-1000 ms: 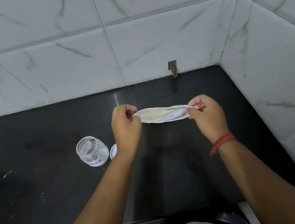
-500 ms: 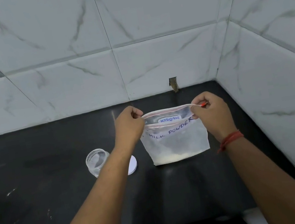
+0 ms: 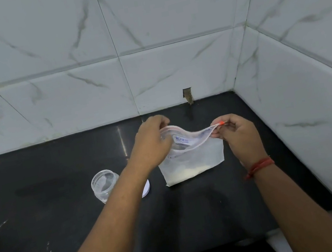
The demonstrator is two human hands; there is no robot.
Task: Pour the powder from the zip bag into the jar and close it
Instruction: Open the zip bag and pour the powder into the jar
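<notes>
A clear zip bag (image 3: pixel 197 160) hangs upright above the black counter (image 3: pixel 43 214), with pale powder settled along its bottom edge. My left hand (image 3: pixel 152 143) pinches the bag's top left corner. My right hand (image 3: pixel 235 133) pinches the top right corner by the orange slider. The zip mouth gapes open and sags between the two hands. A small clear jar (image 3: pixel 104 186) stands uncovered on the counter to the left of my left forearm. Its white lid (image 3: pixel 146 190) lies flat beside it, mostly hidden by that forearm.
White marble-look tiled walls (image 3: pixel 172 69) close off the counter at the back and on the right, forming a corner. A small dark notch (image 3: pixel 188 95) sits in the back wall just above the counter. The counter's front edge runs along the bottom.
The bag, held taut and shut-looking before, now has its mouth pulled apart and slack. My left hand has shifted up and back along the top edge.
</notes>
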